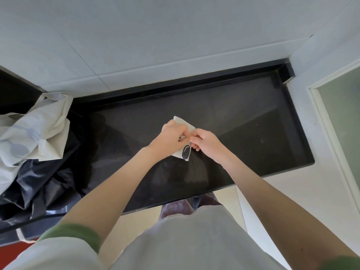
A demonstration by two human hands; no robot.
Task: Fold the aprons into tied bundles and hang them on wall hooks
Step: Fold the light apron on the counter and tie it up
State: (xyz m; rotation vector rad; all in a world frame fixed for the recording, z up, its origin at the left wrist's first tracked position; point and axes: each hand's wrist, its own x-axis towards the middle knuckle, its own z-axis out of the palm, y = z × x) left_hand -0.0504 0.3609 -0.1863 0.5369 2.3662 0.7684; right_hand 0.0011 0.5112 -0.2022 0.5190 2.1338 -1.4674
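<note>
Black counter (243,117), left hand (171,136) and right hand (207,142) pinching a folded white apron (180,121) mid-counter, other aprons (35,133) lying at its left edge

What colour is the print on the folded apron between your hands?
Black: a dark oval print on the white folded apron, seen in the head view.

No words, numbers or brand names are showing legibly anywhere. The folded white apron (185,152) is carrying only a black oval print with a white arc, at its 6 o'clock end. The crumpled white cloth (35,133) at 9 o'clock is showing faint bluish shapes, not letters.
</note>
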